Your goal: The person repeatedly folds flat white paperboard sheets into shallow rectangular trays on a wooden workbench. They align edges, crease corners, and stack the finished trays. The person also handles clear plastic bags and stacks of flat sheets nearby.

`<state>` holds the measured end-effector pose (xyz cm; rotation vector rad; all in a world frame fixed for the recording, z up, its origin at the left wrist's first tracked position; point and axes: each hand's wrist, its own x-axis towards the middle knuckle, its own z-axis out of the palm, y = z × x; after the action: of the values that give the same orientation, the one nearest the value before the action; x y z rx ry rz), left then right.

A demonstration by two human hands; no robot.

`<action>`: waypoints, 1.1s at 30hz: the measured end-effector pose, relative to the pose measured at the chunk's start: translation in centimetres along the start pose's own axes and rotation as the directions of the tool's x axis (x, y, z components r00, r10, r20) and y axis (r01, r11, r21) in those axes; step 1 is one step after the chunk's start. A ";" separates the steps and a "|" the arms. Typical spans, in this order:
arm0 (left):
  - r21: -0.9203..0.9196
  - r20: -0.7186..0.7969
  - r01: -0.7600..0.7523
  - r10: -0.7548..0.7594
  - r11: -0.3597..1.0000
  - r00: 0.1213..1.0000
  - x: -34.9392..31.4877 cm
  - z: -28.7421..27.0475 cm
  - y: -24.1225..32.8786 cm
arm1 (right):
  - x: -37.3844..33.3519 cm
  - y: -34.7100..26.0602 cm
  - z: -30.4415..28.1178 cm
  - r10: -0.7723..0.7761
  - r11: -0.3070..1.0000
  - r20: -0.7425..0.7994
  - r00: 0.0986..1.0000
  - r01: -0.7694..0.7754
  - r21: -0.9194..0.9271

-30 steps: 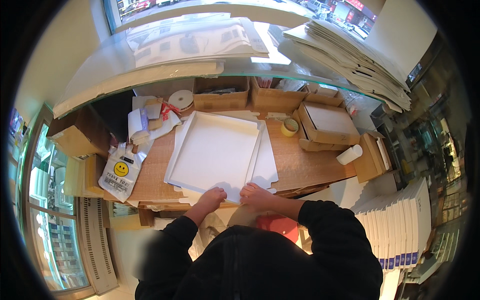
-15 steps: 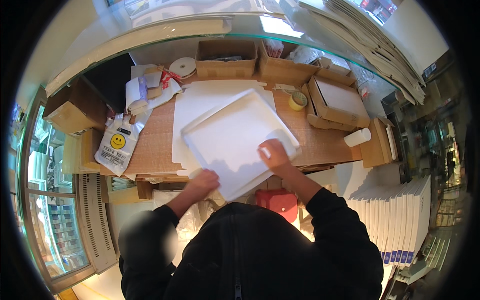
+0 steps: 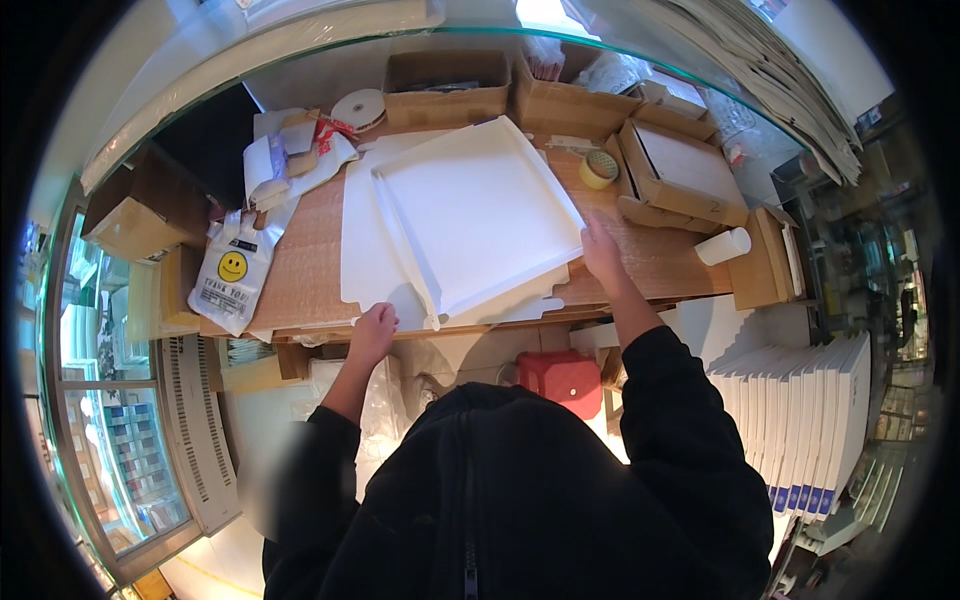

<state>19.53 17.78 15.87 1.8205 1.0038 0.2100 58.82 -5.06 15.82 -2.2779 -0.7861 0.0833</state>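
Observation:
A shallow white cardboard box lid (image 3: 480, 215) with raised sides lies turned at an angle on a flat white cardboard sheet (image 3: 365, 235) on the table. My right hand (image 3: 603, 258) grips the lid's right corner, thumb and fingers closed at its edge. By the table's front edge, my left hand (image 3: 376, 328) is curled closed just below the sheet's near edge and apart from the lid. Whatever its fingers may hold is hidden.
Open cardboard boxes (image 3: 445, 105) line the back of the wooden table (image 3: 310, 260). A tape roll (image 3: 599, 170) and white cylinder (image 3: 722, 246) are at right; a smiley-face plastic bag (image 3: 235, 270) is at left. A red case (image 3: 560, 385) sits below the front edge.
The box lid has turned and shifted away from me. My left hand has come off its near corner and moved left; my right hand has moved from inside the lid to its right corner.

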 end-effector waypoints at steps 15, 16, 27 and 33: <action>0.096 -0.192 0.198 -0.177 0.976 0.965 3.8 -1.4 -2.0 | -5.8 -2.4 3.1 0.292 0.952 0.220 0.931 -0.306 0.031; 0.150 -0.164 0.243 -0.219 0.958 0.962 4.0 -1.6 -1.7 | -6.0 -2.8 3.0 0.296 0.953 0.213 0.931 -0.302 -0.007; 0.692 -0.209 0.147 0.002 0.707 0.978 3.3 0.4 3.0 | -7.1 -4.4 1.8 0.112 0.968 0.252 0.961 -0.048 -0.245; 0.678 -0.068 0.010 0.050 0.735 0.996 2.1 -0.2 3.0 | -8.4 -4.4 0.9 -0.114 0.963 0.330 0.937 0.186 -0.193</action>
<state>22.42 18.97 17.85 2.5059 1.2200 -0.0963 49.45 -6.77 16.69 -2.4369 -1.1886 0.3113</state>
